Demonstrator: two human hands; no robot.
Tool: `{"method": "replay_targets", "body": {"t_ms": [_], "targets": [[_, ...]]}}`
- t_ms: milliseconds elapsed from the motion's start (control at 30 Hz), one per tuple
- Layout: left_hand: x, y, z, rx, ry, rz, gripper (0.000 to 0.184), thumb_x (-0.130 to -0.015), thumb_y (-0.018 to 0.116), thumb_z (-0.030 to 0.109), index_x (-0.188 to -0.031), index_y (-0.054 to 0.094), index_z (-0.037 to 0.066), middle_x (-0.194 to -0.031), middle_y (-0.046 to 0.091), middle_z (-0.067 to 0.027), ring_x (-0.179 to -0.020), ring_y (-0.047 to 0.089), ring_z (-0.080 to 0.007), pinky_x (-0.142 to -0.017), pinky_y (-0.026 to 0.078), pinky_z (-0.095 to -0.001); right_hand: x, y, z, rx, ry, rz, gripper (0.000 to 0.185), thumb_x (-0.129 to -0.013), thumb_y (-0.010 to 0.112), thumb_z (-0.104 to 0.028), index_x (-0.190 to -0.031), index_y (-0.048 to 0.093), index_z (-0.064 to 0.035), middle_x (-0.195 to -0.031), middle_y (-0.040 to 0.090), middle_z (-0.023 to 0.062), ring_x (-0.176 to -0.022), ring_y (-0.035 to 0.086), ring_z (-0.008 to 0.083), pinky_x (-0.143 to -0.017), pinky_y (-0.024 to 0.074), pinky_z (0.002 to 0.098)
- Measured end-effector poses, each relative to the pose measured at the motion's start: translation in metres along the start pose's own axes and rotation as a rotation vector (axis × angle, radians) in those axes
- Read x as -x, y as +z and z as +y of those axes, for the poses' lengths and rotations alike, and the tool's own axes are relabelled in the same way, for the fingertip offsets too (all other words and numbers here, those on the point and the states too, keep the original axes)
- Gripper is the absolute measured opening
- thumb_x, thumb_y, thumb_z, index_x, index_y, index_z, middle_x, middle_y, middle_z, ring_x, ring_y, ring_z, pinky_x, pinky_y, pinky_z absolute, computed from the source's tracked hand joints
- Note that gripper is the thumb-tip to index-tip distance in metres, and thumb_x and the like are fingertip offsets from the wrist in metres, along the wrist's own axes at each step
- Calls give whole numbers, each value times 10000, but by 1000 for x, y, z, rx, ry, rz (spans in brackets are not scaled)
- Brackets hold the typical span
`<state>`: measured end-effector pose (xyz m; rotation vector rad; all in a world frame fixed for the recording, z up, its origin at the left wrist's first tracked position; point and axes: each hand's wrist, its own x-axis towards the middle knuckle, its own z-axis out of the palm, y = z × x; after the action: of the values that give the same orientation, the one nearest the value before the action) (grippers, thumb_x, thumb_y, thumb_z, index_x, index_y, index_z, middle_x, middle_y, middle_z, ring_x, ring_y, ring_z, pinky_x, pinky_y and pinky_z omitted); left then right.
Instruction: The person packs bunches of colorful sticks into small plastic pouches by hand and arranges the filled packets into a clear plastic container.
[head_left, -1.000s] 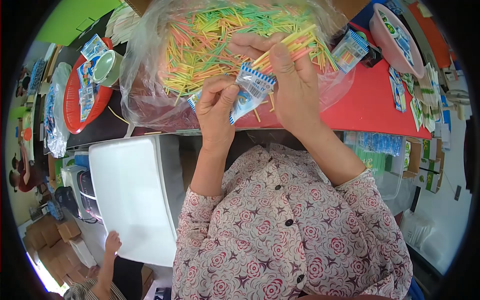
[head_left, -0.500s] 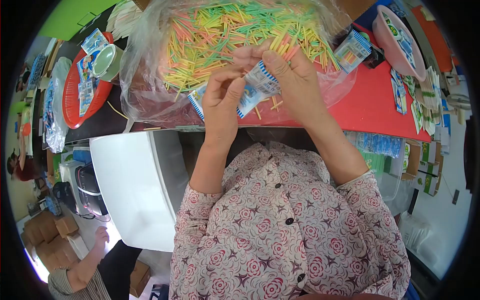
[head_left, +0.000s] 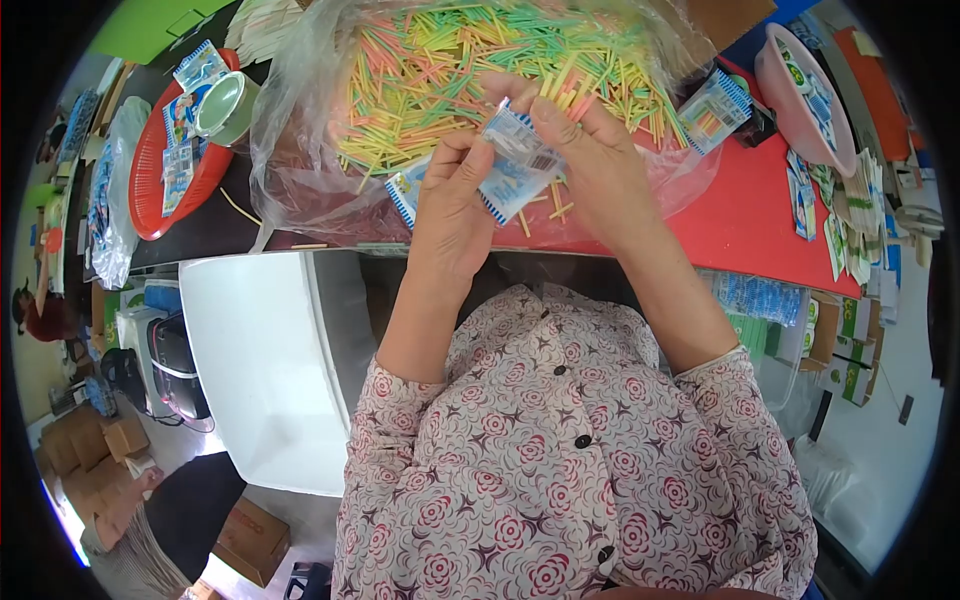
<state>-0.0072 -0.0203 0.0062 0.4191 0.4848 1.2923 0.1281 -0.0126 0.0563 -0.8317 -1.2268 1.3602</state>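
My left hand (head_left: pixel 455 200) pinches a small blue-and-white plastic packet (head_left: pixel 522 178) between thumb and fingers. In my right hand (head_left: pixel 605 165) a few yellow and pink thin sticks (head_left: pixel 568 92) are gripped, their ends pointing up past the thumb. The packet's right edge lies against the right fingers; whether they grip it too I cannot tell. Another blue-edged packet (head_left: pixel 402 190) lies partly under my left hand. Just beyond both hands spreads a heap of coloured sticks (head_left: pixel 420 100) in a clear plastic bag (head_left: pixel 290 130).
At the left stand a red basket (head_left: pixel 150 190) with packets and a green-lidded bowl (head_left: pixel 225 108). A filled packet (head_left: pixel 715 112) and a pink basin (head_left: pixel 800 110) are at the right. Below the table is a white bin (head_left: pixel 260 380). Another person's arm (head_left: pixel 120 510) shows lower left.
The packet between my hands has tilted more upright, its top edge now higher and beside the right thumb. My left hand has shifted slightly right. The other person has moved lower left.
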Motion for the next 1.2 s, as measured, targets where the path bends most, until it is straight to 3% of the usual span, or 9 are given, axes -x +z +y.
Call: {"method": "replay_targets", "body": {"t_ms": [300,433,567,667,700,833,967,1067,1200], "targets": [[-3,2,-4,55,58,-7,106,-901,618,166,-947,549,100,-1000,621,-35,-946,610,-148,-816,532,-354,-5,-1,2,-102,-84,36,303,-956,511,-196,-1196,554,-15,-1207,588,81,-1105,535,139,-901,460,295],[-3,2,-3,83,91,-19,104,-906,612,156,-955,553,86,-1000,620,-40,-939,611,-147,-804,531,-339,-2,-3,4,240,-101,-4,310,-920,570,-145,-1210,554,-37,-1180,592,62,-1050,557,111,-836,485,258],[-2,7,0,-42,61,-25,118,-906,608,119,-1002,566,65,-1007,623,-41,-926,603,-124,-778,519,-294,-4,-11,7,374,-83,88,333,-890,599,-88,-1218,555,-50,-1140,605,50,-981,578,93,-781,498,232],[0,5,1,-554,6,-31,155,-902,600,77,-1050,572,39,-1015,628,-47,-911,590,-99,-755,501,-252,-2,-11,6,309,-140,99,342,-874,615,-75,-1209,557,-39,-1061,628,30,-914,591,84,-784,491,222],[-1,5,0,-553,-6,-55,155,-902,600,77,-1050,572,39,-1015,628,-47,-911,590,-99,-755,501,-252,0,-12,4,319,-147,123,342,-874,615,-75,-1209,557,-39,-1061,628,30,-914,591,84,-784,491,222],[1,3,-7,-442,63,-16,216,-896,594,49,-1109,570,21,-1030,631,-44,-911,581,-82,-776,481,-233,11,-20,5,278,-106,172,342,-861,630,-85,-1192,558,-32,-994,638,20,-903,584,65,-756,492,213],[4,11,-13,-593,86,-78,250,-897,589,46,-1143,564,9,-1019,626,-34,-910,573,-83,-809,461,-229,26,-50,10,388,136,108,334,-847,642,-86,-1166,560,-29,-975,638,28,-854,592,59,-698,497,215],[7,12,-7,-907,289,-56,290,-898,584,45,-1183,543,5,-1003,619,-11,-913,561,-91,-829,444,-236,32,-95,4,597,-95,275,303,-848,639,-82,-1136,563,-30,-963,641,38,-815,592,51,-663,493,216],[14,-6,17,-860,351,74,238,-900,581,52,-1135,575,12,-987,615,-1,-906,549,-101,-816,442,-257,36,-166,-31,553,-136,592,249,-856,637,-104,-1085,585,-21,-918,665,27,-768,613,103,-695,487,243]]}}
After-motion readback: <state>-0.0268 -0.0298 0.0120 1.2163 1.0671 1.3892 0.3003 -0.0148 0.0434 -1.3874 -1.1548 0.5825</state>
